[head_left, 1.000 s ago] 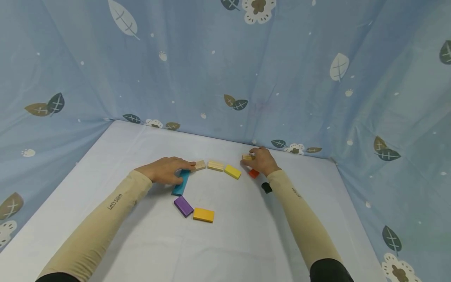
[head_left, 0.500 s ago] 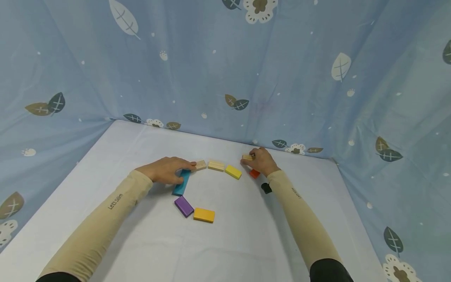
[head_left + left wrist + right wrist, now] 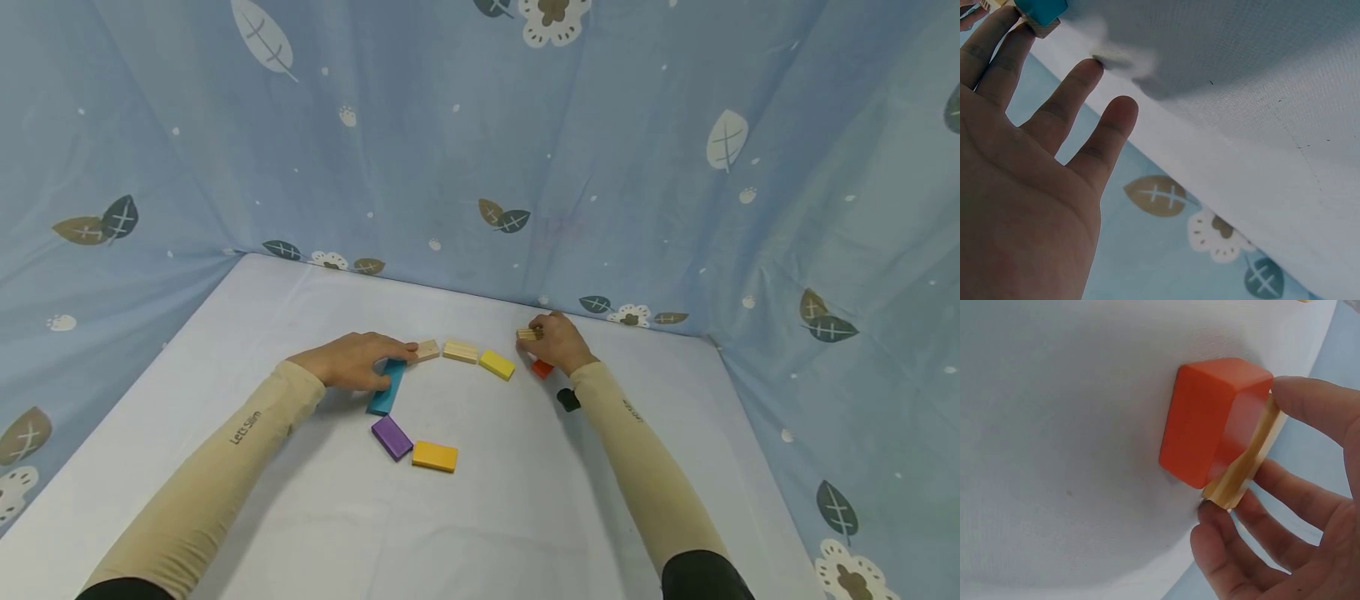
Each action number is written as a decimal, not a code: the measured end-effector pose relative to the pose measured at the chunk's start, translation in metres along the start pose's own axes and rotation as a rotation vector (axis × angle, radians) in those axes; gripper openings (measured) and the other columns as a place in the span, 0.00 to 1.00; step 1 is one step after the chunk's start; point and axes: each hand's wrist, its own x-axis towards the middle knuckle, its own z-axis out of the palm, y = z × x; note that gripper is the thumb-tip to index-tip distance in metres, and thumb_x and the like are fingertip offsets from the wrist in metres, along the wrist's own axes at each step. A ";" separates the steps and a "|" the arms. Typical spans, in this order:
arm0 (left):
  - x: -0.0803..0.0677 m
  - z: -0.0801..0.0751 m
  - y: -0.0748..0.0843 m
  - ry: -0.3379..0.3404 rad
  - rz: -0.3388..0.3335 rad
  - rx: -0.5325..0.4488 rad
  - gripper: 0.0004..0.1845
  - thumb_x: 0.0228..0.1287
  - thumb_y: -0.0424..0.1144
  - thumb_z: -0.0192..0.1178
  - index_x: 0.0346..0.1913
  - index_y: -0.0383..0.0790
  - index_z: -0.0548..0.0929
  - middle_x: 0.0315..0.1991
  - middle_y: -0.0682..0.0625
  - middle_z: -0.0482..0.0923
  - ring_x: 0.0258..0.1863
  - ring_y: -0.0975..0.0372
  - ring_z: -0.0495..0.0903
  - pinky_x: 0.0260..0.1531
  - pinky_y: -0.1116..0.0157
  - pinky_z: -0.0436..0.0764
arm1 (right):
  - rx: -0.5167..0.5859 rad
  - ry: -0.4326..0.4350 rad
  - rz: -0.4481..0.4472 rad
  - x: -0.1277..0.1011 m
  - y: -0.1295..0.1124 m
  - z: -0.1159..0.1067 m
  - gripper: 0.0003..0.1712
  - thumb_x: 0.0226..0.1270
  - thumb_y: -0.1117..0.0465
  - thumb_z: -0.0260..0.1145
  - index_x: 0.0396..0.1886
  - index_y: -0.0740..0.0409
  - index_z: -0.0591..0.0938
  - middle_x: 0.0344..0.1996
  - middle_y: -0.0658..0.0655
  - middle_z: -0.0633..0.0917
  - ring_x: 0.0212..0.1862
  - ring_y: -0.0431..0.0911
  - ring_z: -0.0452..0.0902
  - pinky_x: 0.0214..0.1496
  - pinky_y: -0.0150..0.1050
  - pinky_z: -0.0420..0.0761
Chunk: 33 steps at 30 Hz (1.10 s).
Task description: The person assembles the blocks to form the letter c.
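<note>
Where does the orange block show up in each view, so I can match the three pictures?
Head: orange block on the white sheet, just under the right hand.
Left wrist: not in it.
Right wrist: centre of the frame, against the plain wooden block that the right hand pinches.
Shared landmark: that wooden block.

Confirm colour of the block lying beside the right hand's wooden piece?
Orange block, clearest in the right wrist view.

"Lets Slim" – printed on left sleeve [image 3: 245, 427]; right sleeve [image 3: 628, 411] txt unreadable.

Bright, even light, soft shadows; wrist views blur close up.
</note>
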 end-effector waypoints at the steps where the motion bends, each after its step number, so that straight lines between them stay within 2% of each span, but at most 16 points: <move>1: 0.000 0.000 0.000 0.001 0.000 0.000 0.31 0.62 0.36 0.60 0.71 0.45 0.76 0.75 0.51 0.66 0.73 0.45 0.63 0.71 0.41 0.59 | -0.005 0.000 -0.002 0.000 0.000 0.000 0.30 0.64 0.45 0.71 0.59 0.58 0.82 0.58 0.60 0.77 0.51 0.52 0.74 0.59 0.47 0.79; 6: 0.001 0.000 0.000 0.004 0.006 -0.003 0.31 0.62 0.36 0.60 0.71 0.45 0.76 0.75 0.51 0.67 0.73 0.45 0.63 0.71 0.41 0.60 | -0.022 0.002 -0.021 -0.001 0.001 -0.001 0.27 0.64 0.46 0.72 0.57 0.56 0.84 0.56 0.59 0.78 0.51 0.52 0.74 0.60 0.47 0.79; 13: 0.000 0.000 0.000 0.002 0.007 -0.004 0.31 0.62 0.36 0.59 0.71 0.45 0.76 0.75 0.51 0.66 0.73 0.45 0.63 0.71 0.41 0.60 | -0.017 0.025 -0.026 -0.007 0.000 -0.004 0.29 0.63 0.45 0.73 0.59 0.56 0.84 0.57 0.58 0.79 0.55 0.52 0.75 0.63 0.49 0.77; 21: 0.001 0.000 -0.001 -0.001 0.012 -0.010 0.32 0.61 0.36 0.59 0.71 0.44 0.75 0.75 0.50 0.66 0.73 0.45 0.63 0.71 0.41 0.59 | 0.005 0.158 -0.158 -0.025 -0.005 -0.011 0.29 0.63 0.45 0.74 0.58 0.55 0.84 0.59 0.60 0.79 0.58 0.55 0.76 0.62 0.53 0.77; 27: 0.001 -0.001 -0.001 -0.005 0.012 -0.010 0.32 0.61 0.36 0.59 0.71 0.43 0.76 0.75 0.50 0.65 0.73 0.44 0.63 0.71 0.40 0.59 | 0.039 0.227 -0.255 -0.046 -0.009 -0.012 0.29 0.63 0.43 0.73 0.59 0.52 0.84 0.59 0.56 0.78 0.59 0.53 0.75 0.61 0.53 0.78; 33: 0.001 0.000 -0.001 -0.005 0.007 -0.007 0.32 0.62 0.36 0.59 0.72 0.44 0.75 0.75 0.49 0.65 0.73 0.44 0.62 0.71 0.40 0.59 | 0.058 0.322 -0.418 -0.069 -0.020 -0.013 0.27 0.62 0.45 0.75 0.57 0.53 0.85 0.56 0.54 0.79 0.56 0.50 0.77 0.55 0.50 0.81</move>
